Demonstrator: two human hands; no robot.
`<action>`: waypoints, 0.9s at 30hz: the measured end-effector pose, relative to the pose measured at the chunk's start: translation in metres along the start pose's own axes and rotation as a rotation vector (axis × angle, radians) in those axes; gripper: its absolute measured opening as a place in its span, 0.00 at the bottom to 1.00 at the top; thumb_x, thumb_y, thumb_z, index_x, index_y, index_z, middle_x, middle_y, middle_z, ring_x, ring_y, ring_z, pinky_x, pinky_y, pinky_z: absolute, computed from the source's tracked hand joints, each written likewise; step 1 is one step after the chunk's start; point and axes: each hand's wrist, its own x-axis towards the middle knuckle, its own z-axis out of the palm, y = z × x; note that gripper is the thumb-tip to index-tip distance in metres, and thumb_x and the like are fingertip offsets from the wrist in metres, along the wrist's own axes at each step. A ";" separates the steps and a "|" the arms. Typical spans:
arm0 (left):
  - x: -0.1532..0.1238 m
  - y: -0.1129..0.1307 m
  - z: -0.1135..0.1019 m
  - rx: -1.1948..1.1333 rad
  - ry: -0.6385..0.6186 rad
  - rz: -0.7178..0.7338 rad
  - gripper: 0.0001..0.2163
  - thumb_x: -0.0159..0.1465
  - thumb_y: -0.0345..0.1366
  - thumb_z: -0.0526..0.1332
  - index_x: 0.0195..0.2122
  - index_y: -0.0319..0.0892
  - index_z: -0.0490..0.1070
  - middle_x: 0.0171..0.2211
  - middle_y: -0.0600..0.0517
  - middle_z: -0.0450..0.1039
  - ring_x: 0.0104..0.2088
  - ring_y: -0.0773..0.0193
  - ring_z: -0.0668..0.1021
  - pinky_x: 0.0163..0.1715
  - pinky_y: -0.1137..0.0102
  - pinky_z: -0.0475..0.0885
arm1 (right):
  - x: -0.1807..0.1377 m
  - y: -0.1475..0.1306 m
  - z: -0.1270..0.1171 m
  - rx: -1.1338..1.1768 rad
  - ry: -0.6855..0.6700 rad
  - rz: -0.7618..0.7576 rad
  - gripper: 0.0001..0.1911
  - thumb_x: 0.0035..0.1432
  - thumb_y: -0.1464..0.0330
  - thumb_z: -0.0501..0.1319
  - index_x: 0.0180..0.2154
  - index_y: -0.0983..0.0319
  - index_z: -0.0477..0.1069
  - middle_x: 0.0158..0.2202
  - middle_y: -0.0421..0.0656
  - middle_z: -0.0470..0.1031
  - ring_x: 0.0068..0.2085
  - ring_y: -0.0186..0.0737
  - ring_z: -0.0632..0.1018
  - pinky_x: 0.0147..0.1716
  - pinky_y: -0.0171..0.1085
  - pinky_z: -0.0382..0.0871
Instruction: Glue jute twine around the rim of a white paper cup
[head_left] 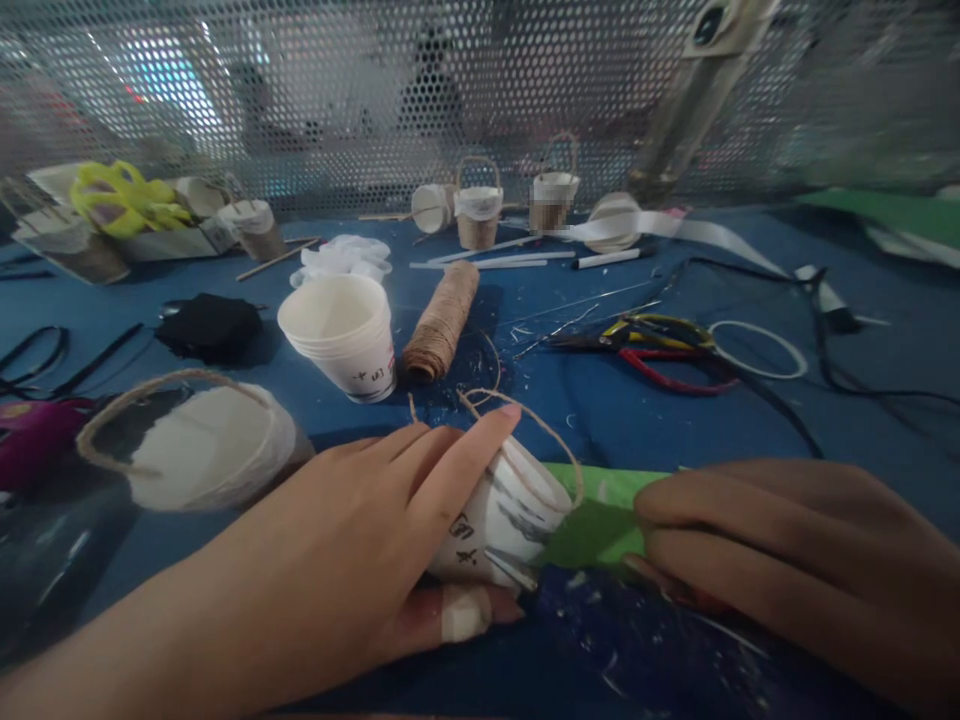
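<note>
My left hand (360, 540) is wrapped around a white paper cup (495, 520) tipped on its side, its mouth facing right. Dark characters mark the cup's wall, and a strand of jute twine (551, 425) loops over its rim. The thumb wears a pale bandage. In my right hand (787, 560) is a dark blue glue gun (637, 640); its metal nozzle is at the cup's lower side, and I cannot tell whether it touches. The right fingers curl over the gun, which they partly hide. A green sheet (600, 520) lies behind the cup.
Stacked paper cups (341, 335), a twine roll (444, 320) and a twine-handled cup basket (202, 450) stand close by. Pliers (660, 345) and a black cable (817, 330) lie right. Several small baskets (478, 215) and yellow scissors (127, 200) sit before a perforated metal screen (337, 110).
</note>
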 end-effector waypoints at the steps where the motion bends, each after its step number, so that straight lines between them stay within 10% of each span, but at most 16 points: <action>1: 0.000 0.000 0.000 -0.001 0.002 0.003 0.43 0.69 0.54 0.66 0.73 0.38 0.43 0.61 0.35 0.78 0.52 0.43 0.85 0.45 0.51 0.84 | 0.000 0.000 0.000 0.003 -0.006 -0.001 0.22 0.80 0.69 0.40 0.43 0.54 0.71 0.35 0.39 0.83 0.30 0.37 0.82 0.31 0.39 0.75; 27: 0.002 -0.004 0.002 -0.047 -0.014 -0.015 0.44 0.68 0.55 0.66 0.73 0.40 0.42 0.62 0.33 0.77 0.52 0.42 0.85 0.44 0.48 0.84 | 0.002 0.001 -0.005 -0.093 0.071 -0.009 0.18 0.80 0.71 0.40 0.40 0.53 0.63 0.29 0.36 0.80 0.25 0.37 0.79 0.24 0.42 0.68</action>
